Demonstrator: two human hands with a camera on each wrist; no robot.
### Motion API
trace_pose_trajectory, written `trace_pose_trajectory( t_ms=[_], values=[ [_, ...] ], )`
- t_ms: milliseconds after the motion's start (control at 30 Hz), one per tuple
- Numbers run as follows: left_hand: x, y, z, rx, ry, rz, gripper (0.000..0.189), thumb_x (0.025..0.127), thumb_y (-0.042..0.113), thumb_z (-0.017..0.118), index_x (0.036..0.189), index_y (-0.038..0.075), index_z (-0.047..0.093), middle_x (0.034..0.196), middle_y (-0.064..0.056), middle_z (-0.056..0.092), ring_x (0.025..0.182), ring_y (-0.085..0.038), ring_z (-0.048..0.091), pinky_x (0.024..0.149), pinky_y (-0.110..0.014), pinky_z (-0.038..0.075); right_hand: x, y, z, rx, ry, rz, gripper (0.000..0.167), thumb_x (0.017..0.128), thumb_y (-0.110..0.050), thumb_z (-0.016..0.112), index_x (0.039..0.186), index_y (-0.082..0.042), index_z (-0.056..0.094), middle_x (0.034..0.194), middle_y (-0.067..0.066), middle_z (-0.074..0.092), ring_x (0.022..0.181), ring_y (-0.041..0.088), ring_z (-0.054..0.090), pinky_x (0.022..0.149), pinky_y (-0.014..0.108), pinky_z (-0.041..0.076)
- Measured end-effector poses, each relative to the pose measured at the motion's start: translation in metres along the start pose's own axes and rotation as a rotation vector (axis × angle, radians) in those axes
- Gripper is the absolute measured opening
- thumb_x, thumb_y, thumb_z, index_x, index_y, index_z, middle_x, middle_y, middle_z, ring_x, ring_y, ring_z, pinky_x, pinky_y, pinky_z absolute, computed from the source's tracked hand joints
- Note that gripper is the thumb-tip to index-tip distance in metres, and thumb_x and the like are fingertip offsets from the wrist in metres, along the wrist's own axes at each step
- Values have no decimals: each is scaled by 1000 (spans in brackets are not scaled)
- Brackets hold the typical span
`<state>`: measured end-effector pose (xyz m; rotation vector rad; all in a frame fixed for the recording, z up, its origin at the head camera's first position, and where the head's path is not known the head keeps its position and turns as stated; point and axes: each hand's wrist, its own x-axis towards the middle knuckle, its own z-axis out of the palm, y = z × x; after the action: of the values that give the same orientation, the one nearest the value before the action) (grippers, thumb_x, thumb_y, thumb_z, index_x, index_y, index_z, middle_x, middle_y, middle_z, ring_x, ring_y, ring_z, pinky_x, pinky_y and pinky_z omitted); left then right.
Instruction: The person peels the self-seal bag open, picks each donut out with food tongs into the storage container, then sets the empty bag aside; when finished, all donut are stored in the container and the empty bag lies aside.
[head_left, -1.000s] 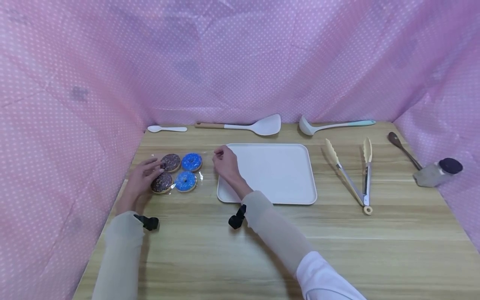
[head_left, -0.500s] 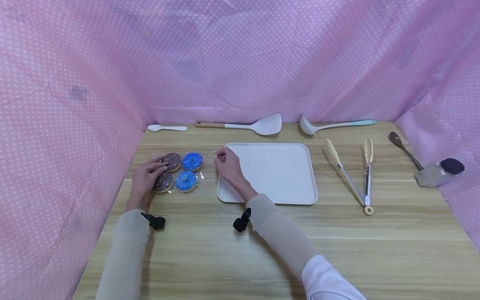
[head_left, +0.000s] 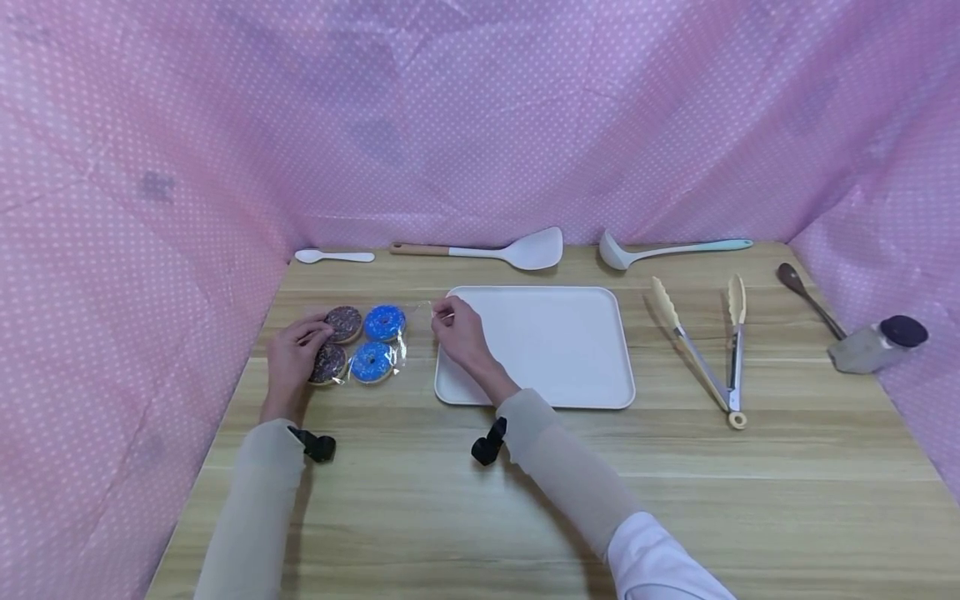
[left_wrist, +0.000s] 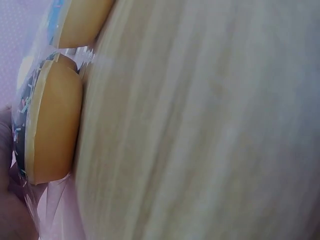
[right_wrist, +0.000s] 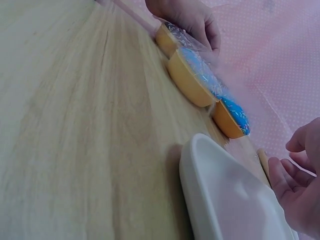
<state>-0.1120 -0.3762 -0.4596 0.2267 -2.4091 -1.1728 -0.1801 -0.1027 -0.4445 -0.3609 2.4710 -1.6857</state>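
Note:
A clear plastic bag [head_left: 400, 354] holds two brown-iced donuts [head_left: 327, 364] on its left side and two blue-iced donuts [head_left: 372, 362] on its right. All have sprinkles. My left hand [head_left: 289, 357] pinches the bag at the brown donuts, fingertips over their left edges. In the left wrist view the film wraps a brown donut [left_wrist: 57, 120] beside the fingers. My right hand [head_left: 461, 335] pinches the bag's right edge between thumb and fingers, over the left rim of a white tray [head_left: 540, 346]. In the right wrist view this hand [right_wrist: 302, 180] hovers above the tray.
A small white spoon [head_left: 333, 257], a spatula [head_left: 517, 251] and a ladle [head_left: 667, 249] lie along the back. Spread tongs [head_left: 705, 358] lie right of the tray. A dark spoon [head_left: 808, 298] and a black-lidded jar [head_left: 873, 346] are at the far right, near the pink cloth [head_left: 480, 125].
My left hand has moved right onto the brown donuts and closed its fingers on the bag. The right hand has shifted slightly right, and the bag's right end looks more stretched.

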Motion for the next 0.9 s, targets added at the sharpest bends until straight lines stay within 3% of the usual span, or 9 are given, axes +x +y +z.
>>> trace_pose_trajectory(
  t_ms=[100, 200, 333, 567, 700, 767, 900],
  values=[
    [-1, 0, -1, 15, 7, -20, 14, 86, 9, 70, 92, -4, 73, 114, -15, 68, 108, -26, 64, 85, -6, 47, -1, 1, 0, -44, -47, -32, 16, 89, -4, 57, 104, -3, 61, 99, 8, 64, 89, 16, 61, 79, 20, 52],
    [-1, -2, -2, 26, 8, -72, 17, 87, 14, 70, 95, -1, 73, 114, -12, 68, 105, -11, 63, 86, -6, 46, -3, 2, 0, -112, -122, -73, 16, 90, -4, 58, 105, -3, 62, 97, 7, 63, 88, 14, 58, 79, 21, 50],
    [-1, -2, -4, -26, 8, -140, 21, 87, 17, 70, 98, -1, 72, 113, -11, 68, 96, 2, 59, 84, -7, 47, -4, 2, 1, -232, -210, -143, 18, 90, -6, 59, 106, -5, 64, 99, 6, 63, 90, 14, 57, 81, 22, 50],
    [0, 12, -7, -205, 21, -262, 23, 87, 9, 70, 101, -8, 68, 96, 4, 64, 83, -2, 59, 71, -9, 50, -5, 0, 9, -519, -380, -295, 26, 94, -17, 60, 118, -7, 63, 117, 5, 63, 109, 17, 58, 97, 28, 48],
    [-1, 23, -11, -316, 4, -326, 25, 86, 7, 71, 104, -10, 66, 95, 2, 64, 82, -7, 61, 69, -12, 52, -6, 1, 15, -747, -412, -390, 34, 94, -27, 61, 123, -11, 62, 127, 2, 61, 121, 17, 54, 106, 30, 42],
    [-1, 25, -12, -332, -17, -361, 28, 86, 12, 71, 106, -8, 66, 98, 2, 63, 83, -8, 62, 69, -13, 53, -8, 1, 16, -836, -424, -412, 38, 92, -32, 63, 125, -13, 61, 132, 1, 58, 126, 17, 51, 108, 32, 39],
    [0, 17, -16, -219, -66, -350, 32, 87, 25, 70, 107, 0, 68, 101, 4, 62, 88, -4, 59, 70, -12, 52, -10, 0, 16, -948, -469, -417, 45, 92, -42, 62, 128, -16, 59, 140, 1, 52, 132, 19, 45, 113, 36, 33]
  ],
)
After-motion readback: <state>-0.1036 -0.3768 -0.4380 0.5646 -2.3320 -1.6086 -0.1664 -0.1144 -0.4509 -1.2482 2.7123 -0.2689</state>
